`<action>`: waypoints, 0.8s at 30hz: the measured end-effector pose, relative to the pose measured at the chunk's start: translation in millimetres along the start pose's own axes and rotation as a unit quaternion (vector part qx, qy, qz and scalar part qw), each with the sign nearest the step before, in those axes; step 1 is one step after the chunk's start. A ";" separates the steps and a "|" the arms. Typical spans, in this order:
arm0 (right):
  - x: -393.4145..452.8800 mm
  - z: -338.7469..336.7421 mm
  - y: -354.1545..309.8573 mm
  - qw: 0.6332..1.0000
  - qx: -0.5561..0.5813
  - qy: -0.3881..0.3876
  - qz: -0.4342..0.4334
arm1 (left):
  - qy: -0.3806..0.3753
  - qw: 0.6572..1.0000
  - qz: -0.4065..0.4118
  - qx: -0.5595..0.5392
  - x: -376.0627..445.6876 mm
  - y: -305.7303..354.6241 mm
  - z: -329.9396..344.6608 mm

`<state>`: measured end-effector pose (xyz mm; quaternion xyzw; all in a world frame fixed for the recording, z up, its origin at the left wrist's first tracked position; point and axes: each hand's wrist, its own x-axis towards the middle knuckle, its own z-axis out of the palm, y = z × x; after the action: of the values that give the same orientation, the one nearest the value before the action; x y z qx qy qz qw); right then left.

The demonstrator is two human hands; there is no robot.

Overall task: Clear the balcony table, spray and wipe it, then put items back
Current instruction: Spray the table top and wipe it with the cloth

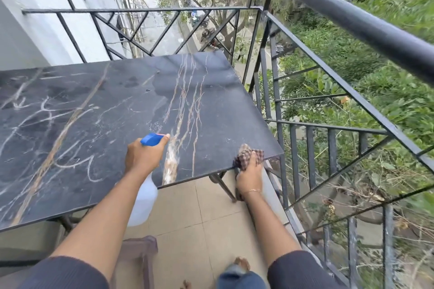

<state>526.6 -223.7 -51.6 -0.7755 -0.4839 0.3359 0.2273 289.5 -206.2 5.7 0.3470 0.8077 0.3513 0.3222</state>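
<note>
The balcony table (98,110) has a black marble top with white and tan veins, and nothing stands on it. My left hand (143,155) grips a white spray bottle (144,204) by its blue trigger head (151,139), the nozzle aimed over the near right part of the top. Fine droplets show on the marble just ahead of the nozzle. My right hand (249,175) holds a brown checked cloth (249,156) bunched at the table's near right corner, with the fingers wrapped over the edge.
A black metal railing (328,91) runs close along the table's far and right sides, with trees and a street far below. A brown plastic stool (138,253) stands on the beige floor tiles by my legs. The table's metal leg (223,184) slants under the corner.
</note>
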 end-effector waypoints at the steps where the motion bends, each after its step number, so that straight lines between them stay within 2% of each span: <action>1: -11.2 10.4 -9.4 1.000 -0.001 -0.014 0.001 | 0.001 1.000 0.000 0.002 -0.1 -0.7 -0.5; 9: -73.9 72.2 -66.3 0.985 -0.047 -0.167 -0.015 | 0.013 1.000 -0.008 0.011 0.4 -11.2 -18.3; 12: -74.0 70.4 -89.7 0.988 0.051 -0.145 0.010 | 0.025 1.000 -0.014 0.011 2.0 -9.6 -35.4; 15: -67.6 63.1 -119.2 0.976 0.170 -0.130 0.044 | 0.034 0.999 -0.004 -0.001 6.2 -3.1 -53.1; 19: -46.4 55.1 -163.8 0.949 0.278 -0.148 0.007 | 0.057 0.998 -0.004 -0.015 14.7 7.5 -73.6; 24: -19.0 53.3 -202.1 0.925 0.337 -0.176 -0.027 | 0.066 0.997 -0.002 -0.030 29.1 21.9 -87.7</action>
<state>360.5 -152.9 55.3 -0.5682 -0.3953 0.6041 0.3948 213.8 -202.3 62.8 0.3115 0.8173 0.3966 0.2786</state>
